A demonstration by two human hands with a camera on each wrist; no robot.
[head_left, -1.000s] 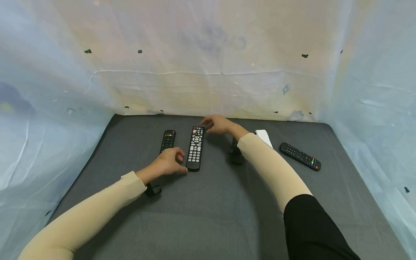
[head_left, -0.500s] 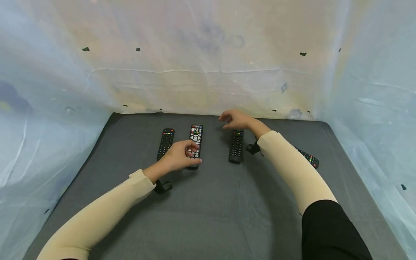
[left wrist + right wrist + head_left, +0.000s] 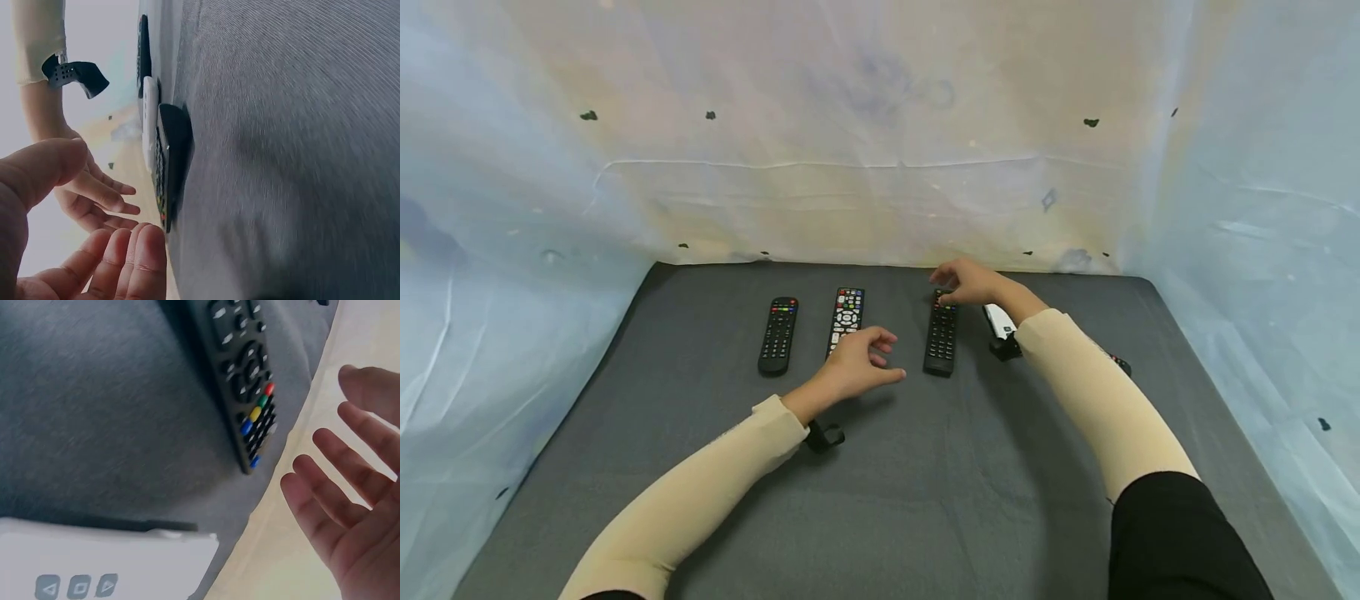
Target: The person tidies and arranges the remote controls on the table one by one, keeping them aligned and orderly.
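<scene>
The right hand (image 3: 964, 283) is being held open-fingered over the black remote's (image 3: 942, 334) far end; only the right wrist view is showing the gap. The left hand (image 3: 859, 363) is hovering, fingers released.

a staged recording booth, not a lived-in room. pale plastic sheeting (image 3: 880, 167), wrinkled and taped, closes the work area at 9, 12 and 3 o'clock, with small dark marks dotted across it. the work surface is a grey fabric-covered table (image 3: 925, 483) with rounded far corners. laid out toward 12 o'clock is a row of tv remotes (image 3: 847, 312), a sample-like set. black camera mount (image 3: 824, 436) strapped at one wrist.
</scene>
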